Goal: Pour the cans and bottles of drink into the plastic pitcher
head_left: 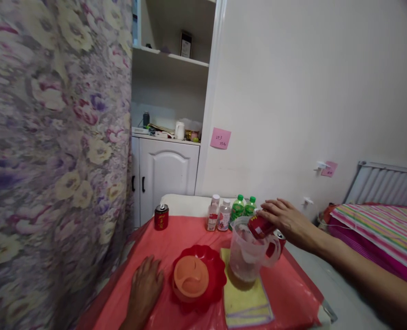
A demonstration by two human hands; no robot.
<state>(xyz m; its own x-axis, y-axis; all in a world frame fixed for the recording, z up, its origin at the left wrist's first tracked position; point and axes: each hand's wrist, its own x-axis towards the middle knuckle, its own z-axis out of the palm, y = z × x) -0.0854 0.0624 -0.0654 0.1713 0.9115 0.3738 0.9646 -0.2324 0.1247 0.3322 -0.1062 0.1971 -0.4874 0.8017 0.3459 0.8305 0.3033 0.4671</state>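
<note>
My right hand (279, 218) is wrapped round a red drink can (260, 227), tilted over the mouth of a clear plastic pitcher (241, 256). A little brownish liquid shows low in the pitcher, which stands on a yellow cloth (247, 308). Resting on the red table cover (121, 300), my left hand (147, 280) is empty, its fingers stretched out. To its right is a red scalloped dish (217, 275) with an orange divided bowl (191, 277) in it. Another red can (282, 241) is partly hidden behind the pitcher's handle.
Two pink-and-white bottles (224, 216) and two green bottles (237, 208) line the table's back. A red-and-black can (161, 217) stands back left. A floral curtain (59, 160) hangs at the left, beside a white cabinet (169, 172). A bed (388, 224) is at the right.
</note>
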